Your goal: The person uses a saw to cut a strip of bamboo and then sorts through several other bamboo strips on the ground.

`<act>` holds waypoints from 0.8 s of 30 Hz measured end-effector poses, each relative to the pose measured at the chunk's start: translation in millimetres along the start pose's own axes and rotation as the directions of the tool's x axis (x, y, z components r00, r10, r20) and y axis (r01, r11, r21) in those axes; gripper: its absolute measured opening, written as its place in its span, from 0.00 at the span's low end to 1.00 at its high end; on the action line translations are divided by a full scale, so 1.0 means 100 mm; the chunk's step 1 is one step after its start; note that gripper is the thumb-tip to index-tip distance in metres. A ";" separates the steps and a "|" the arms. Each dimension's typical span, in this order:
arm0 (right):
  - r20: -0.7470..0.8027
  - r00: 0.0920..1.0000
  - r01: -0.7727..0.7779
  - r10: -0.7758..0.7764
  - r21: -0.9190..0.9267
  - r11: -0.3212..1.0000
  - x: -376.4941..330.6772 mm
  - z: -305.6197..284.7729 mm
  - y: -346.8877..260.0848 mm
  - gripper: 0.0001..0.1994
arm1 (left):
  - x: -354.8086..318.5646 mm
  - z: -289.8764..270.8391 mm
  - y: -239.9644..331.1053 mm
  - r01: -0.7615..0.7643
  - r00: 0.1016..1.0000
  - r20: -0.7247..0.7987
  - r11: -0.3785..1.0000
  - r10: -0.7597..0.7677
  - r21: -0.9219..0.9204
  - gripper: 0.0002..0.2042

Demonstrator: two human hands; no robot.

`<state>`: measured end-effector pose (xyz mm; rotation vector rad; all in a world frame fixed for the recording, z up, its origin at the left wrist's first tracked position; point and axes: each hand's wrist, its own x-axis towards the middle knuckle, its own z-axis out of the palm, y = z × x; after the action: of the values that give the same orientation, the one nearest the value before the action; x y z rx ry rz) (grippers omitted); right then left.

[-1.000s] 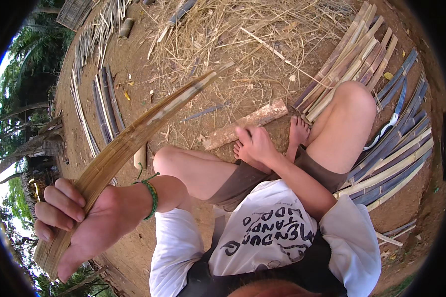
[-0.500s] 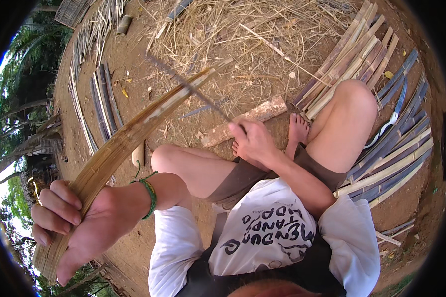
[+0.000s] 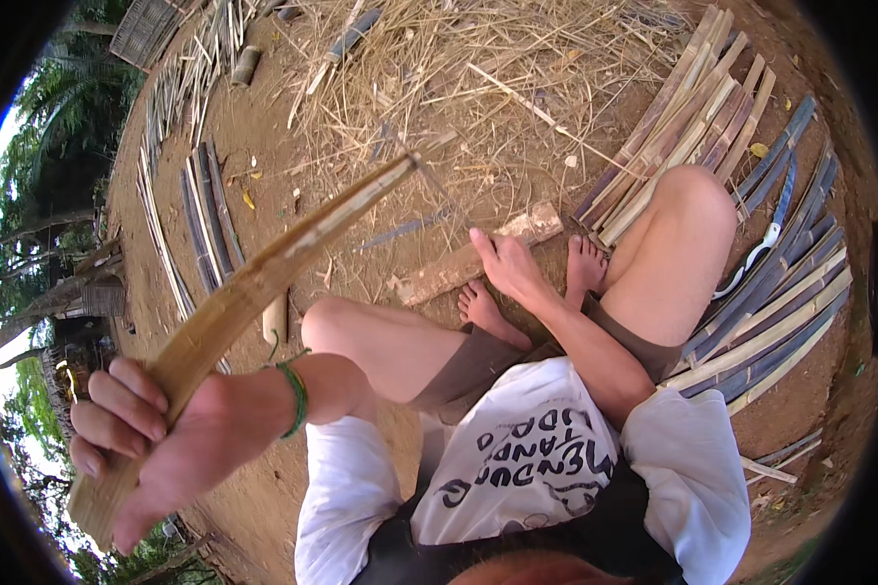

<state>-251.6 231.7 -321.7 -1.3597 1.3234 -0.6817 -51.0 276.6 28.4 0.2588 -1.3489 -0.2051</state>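
You sit with your knees apart over the ground (image 3: 261, 109), both hands raised in front of you. Your left hand (image 3: 200, 437) has the wide near end of a bamboo strip (image 3: 239, 304) in a firm wrap, fingers folded over it and thumb along the near side. The strip slants up from near left towards the far middle, clear of the ground. Your right hand (image 3: 509, 265) is curled closed in front of your feet (image 3: 585, 263), thumb up, and seems to grip a thin blade (image 3: 435, 177). The blade is blurred and crosses the strip's narrow far end; you cannot tell from here whether it bites or only passes in front.

The strip looks partly worked: its far half tapers and shows a pale, rough band along one edge, while the broad half by your left hand looks whole and smooth. How much paring is left is hard to judge.

A log (image 3: 530, 229) lies just beyond your feet. Far off, shavings (image 3: 478, 58) are spread thickly, which suggests plenty of cutting is done. Split pieces (image 3: 644, 161) lie stacked at far right, with dark slats (image 3: 780, 312) and a white-handled tool (image 3: 773, 234) nearer on the right.
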 end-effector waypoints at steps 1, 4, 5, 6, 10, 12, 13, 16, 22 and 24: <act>0.035 0.999 -0.026 0.027 -0.033 0.999 -0.02 -0.03 -0.07 0.31 | -0.02 -0.01 0.01 0.006 1.000 -0.003 1.000 -0.006 -0.001 0.37; -0.071 0.976 0.211 -0.205 0.094 0.973 -0.11 0.15 -0.05 0.33 | -0.04 0.05 0.01 -0.009 0.997 -0.073 1.000 0.011 0.029 0.37; -0.094 0.960 0.272 -0.264 0.089 0.958 -0.05 0.16 0.01 0.34 | -0.03 0.12 -0.04 -0.019 0.987 -0.152 0.987 0.044 0.158 0.36; -0.012 0.999 0.045 -0.045 0.073 0.996 0.02 0.10 -0.06 0.33 | -0.02 0.22 -0.08 -0.015 0.971 -0.222 0.955 0.084 0.295 0.35; -0.040 0.994 0.103 -0.104 -0.019 0.995 -0.02 0.05 -0.26 0.35 | 0.06 -0.08 -0.05 -0.008 0.997 -0.082 0.998 0.013 0.057 0.39; -0.023 0.975 0.220 -0.221 -0.019 0.975 -0.10 0.07 -0.25 0.35 | 0.04 -0.09 -0.04 -0.013 0.997 -0.076 0.997 0.018 0.072 0.39; -0.019 0.958 0.285 -0.286 -0.020 0.958 -0.11 0.06 -0.27 0.35 | 0.06 -0.06 -0.05 -0.023 0.997 -0.072 0.997 0.029 0.075 0.39; -0.086 0.996 -0.050 0.038 -0.137 0.989 0.26 0.07 0.10 0.34 | 0.09 -0.08 -0.12 -0.021 0.995 -0.097 0.993 0.033 0.120 0.40; -0.069 0.988 0.137 -0.135 0.020 0.990 0.01 0.17 -0.05 0.33 | 0.11 -0.04 -0.12 -0.062 0.986 -0.145 0.984 0.087 0.169 0.39; -0.127 0.987 -0.101 0.098 -0.018 0.995 0.30 0.18 0.30 0.35 | 0.11 0.28 -0.24 -0.017 0.954 -0.263 0.902 0.144 0.431 0.36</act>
<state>-238.6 213.9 -361.8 -1.2782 1.4941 -0.6946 -76.4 248.4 37.0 0.5762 -1.0962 0.1990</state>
